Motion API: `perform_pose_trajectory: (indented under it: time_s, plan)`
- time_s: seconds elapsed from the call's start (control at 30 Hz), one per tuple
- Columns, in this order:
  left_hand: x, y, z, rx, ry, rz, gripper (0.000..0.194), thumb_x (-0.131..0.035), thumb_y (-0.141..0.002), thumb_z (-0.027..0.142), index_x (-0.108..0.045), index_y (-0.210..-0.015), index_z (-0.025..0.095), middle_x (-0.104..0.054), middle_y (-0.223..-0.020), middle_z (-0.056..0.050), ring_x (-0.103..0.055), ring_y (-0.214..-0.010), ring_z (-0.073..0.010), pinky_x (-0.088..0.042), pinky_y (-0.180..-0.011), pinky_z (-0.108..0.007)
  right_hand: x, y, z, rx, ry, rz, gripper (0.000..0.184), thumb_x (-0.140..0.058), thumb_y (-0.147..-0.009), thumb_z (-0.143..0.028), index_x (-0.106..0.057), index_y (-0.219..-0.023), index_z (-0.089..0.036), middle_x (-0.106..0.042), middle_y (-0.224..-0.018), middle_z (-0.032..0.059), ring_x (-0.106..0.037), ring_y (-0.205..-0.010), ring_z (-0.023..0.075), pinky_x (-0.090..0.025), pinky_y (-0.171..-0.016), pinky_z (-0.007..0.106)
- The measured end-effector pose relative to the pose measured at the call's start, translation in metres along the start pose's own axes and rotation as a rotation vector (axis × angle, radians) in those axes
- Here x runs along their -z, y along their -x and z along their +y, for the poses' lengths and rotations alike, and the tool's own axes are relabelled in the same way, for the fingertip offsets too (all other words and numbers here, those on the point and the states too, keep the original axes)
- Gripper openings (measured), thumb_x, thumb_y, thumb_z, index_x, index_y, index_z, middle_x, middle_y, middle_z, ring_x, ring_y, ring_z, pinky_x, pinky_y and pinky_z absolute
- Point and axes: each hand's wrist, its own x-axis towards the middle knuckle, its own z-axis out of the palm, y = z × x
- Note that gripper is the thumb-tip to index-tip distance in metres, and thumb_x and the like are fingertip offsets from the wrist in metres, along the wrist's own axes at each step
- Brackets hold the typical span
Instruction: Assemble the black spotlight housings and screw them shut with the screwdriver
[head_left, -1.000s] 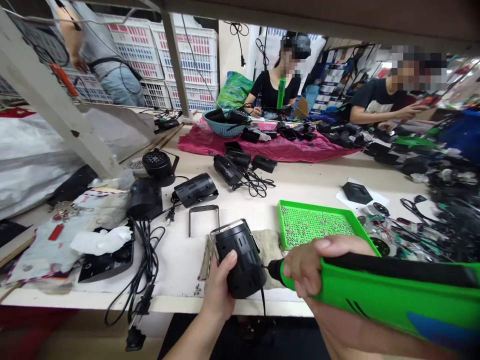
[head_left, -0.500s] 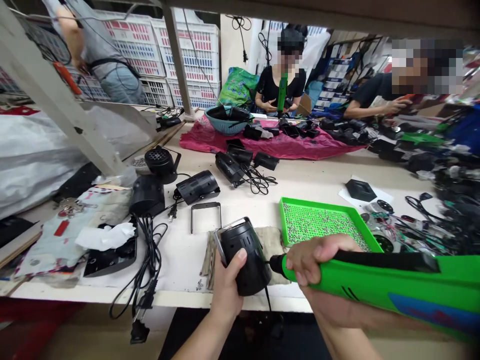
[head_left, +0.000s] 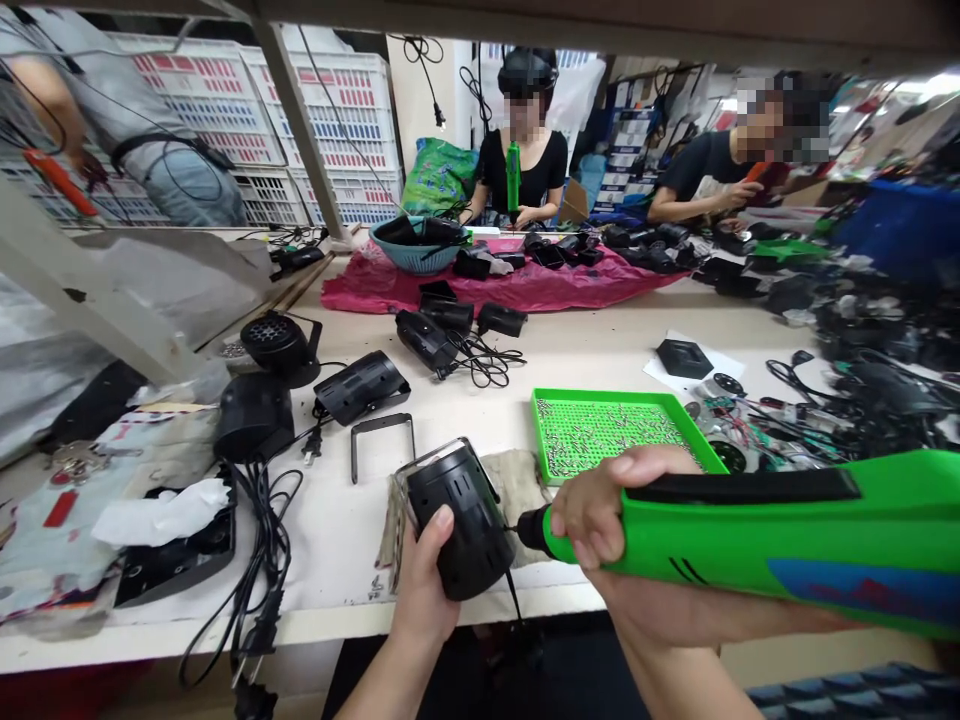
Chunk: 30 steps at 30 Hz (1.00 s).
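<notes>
Green tray (head_left: 622, 440) held screws (head_left: 600, 440), and the far basin (head_left: 401, 258) held black parts. Closed fingers of the left hand (head_left: 424, 585) gripped a black lamp housing (head_left: 457, 525) above the near table edge. The right hand (head_left: 600, 530) gripped a green screwdriver (head_left: 735, 525), tip at the housing. The tray sat further left than earlier.

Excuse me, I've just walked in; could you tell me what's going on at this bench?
The person's left hand grips a black lamp housing, while the right hand holds a green electric screwdriver with its tip at the housing's side. A green tray of screws lies just beyond. Across the bench, another person holds up a similar green screwdriver.
</notes>
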Motion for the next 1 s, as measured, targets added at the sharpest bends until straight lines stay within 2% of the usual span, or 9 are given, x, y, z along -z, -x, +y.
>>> perform_pose_trajectory:
  time_s: [0.17, 0.27, 0.33, 0.37, 0.43, 0.5, 0.67, 0.83, 1.0]
  plan:
    - [-0.006, 0.002, 0.001, 0.023, 0.024, 0.081, 0.062, -0.078, -0.064, 0.042, -0.059, -0.116, 0.016, -0.072, -0.087, -0.006, -0.068, -0.077, -0.0225, -0.056, -0.072, -0.035, 0.001, 0.000, -0.014, 0.031, 0.036, 0.015, 0.032, -0.052, -0.088, -0.052, -0.066, -0.096, -0.025, -0.052, -0.050, -0.0058, -0.047, -0.037, 0.0104, -0.047, -0.047, 0.028]
    - [-0.007, 0.002, 0.002, 0.020, 0.030, 0.072, 0.061, -0.078, -0.064, 0.043, -0.059, -0.114, 0.015, -0.072, -0.088, -0.006, -0.068, -0.082, -0.0249, -0.055, -0.075, -0.037, -0.001, 0.002, -0.024, -0.021, 0.027, 0.048, 0.015, -0.057, -0.090, -0.038, -0.065, -0.094, -0.025, -0.052, -0.048, -0.0079, -0.047, -0.035, 0.0078, -0.045, -0.046, 0.024]
    - [-0.007, 0.002, 0.001, 0.012, 0.016, 0.042, 0.059, -0.077, -0.065, 0.041, -0.058, -0.115, 0.016, -0.072, -0.090, -0.006, -0.068, -0.086, -0.0258, -0.055, -0.078, -0.038, -0.004, 0.005, -0.025, -0.085, -0.024, 0.000, 0.013, -0.053, -0.093, -0.032, -0.065, -0.095, -0.027, -0.055, -0.048, -0.0076, -0.050, -0.035, 0.0081, -0.045, -0.047, 0.023]
    - [-0.007, 0.003, 0.001, 0.003, 0.009, 0.032, 0.059, -0.077, -0.066, 0.040, -0.057, -0.116, 0.017, -0.072, -0.091, -0.006, -0.068, -0.087, -0.0257, -0.054, -0.079, -0.037, -0.007, 0.006, -0.023, -0.117, -0.057, -0.071, 0.016, -0.049, -0.094, -0.031, -0.065, -0.097, -0.029, -0.058, -0.049, -0.0069, -0.052, -0.036, 0.0091, -0.046, -0.048, 0.024]
    - [-0.008, 0.004, 0.002, -0.017, 0.001, 0.023, 0.059, -0.077, -0.068, 0.038, -0.055, -0.119, 0.019, -0.071, -0.096, -0.005, -0.068, -0.089, -0.0247, -0.054, -0.080, -0.036, -0.012, 0.008, -0.017, -0.138, -0.098, -0.180, 0.023, -0.043, -0.096, -0.030, -0.065, -0.102, -0.031, -0.061, -0.052, -0.0049, -0.056, -0.040, 0.0120, -0.049, -0.050, 0.027]
    - [-0.010, 0.005, 0.002, -0.026, 0.001, 0.016, 0.058, -0.076, -0.069, 0.037, -0.054, -0.120, 0.020, -0.071, -0.099, -0.005, -0.068, -0.091, -0.0237, -0.053, -0.081, -0.035, -0.017, 0.010, -0.011, -0.141, -0.096, -0.219, 0.025, -0.042, -0.095, -0.031, -0.065, -0.106, -0.030, -0.061, -0.055, -0.0032, -0.059, -0.046, 0.0140, -0.051, -0.053, 0.030]
    - [-0.017, 0.007, 0.005, -0.064, -0.035, -0.004, 0.051, -0.076, -0.068, 0.036, -0.057, -0.113, 0.020, -0.070, -0.094, -0.004, -0.067, -0.086, -0.0233, -0.053, -0.076, -0.033, -0.026, 0.013, -0.006, -0.200, -0.043, -0.176, 0.024, -0.045, -0.094, -0.034, -0.067, -0.103, -0.029, -0.059, -0.056, -0.0022, -0.057, -0.047, 0.0149, -0.051, -0.057, 0.032]
    - [-0.021, 0.009, 0.006, -0.059, -0.003, -0.008, 0.049, -0.076, -0.068, 0.033, -0.057, -0.112, 0.021, -0.069, -0.094, -0.004, -0.065, -0.087, -0.0230, -0.051, -0.077, -0.033, -0.030, 0.010, 0.003, -0.221, -0.025, -0.242, 0.029, -0.050, -0.090, -0.049, -0.068, -0.099, -0.028, -0.061, -0.058, -0.0006, -0.058, -0.050, 0.0174, -0.051, -0.058, 0.034]
    - [-0.018, 0.007, 0.005, -0.018, 0.046, -0.023, 0.051, -0.077, -0.067, 0.034, -0.058, -0.111, 0.019, -0.069, -0.091, -0.004, -0.065, -0.086, -0.0236, -0.051, -0.077, -0.034, -0.030, 0.008, 0.011, -0.157, -0.011, -0.238, 0.021, -0.048, -0.093, -0.040, -0.066, -0.091, -0.029, -0.053, -0.048, -0.0049, -0.050, -0.039, 0.0136, -0.048, -0.049, 0.029]
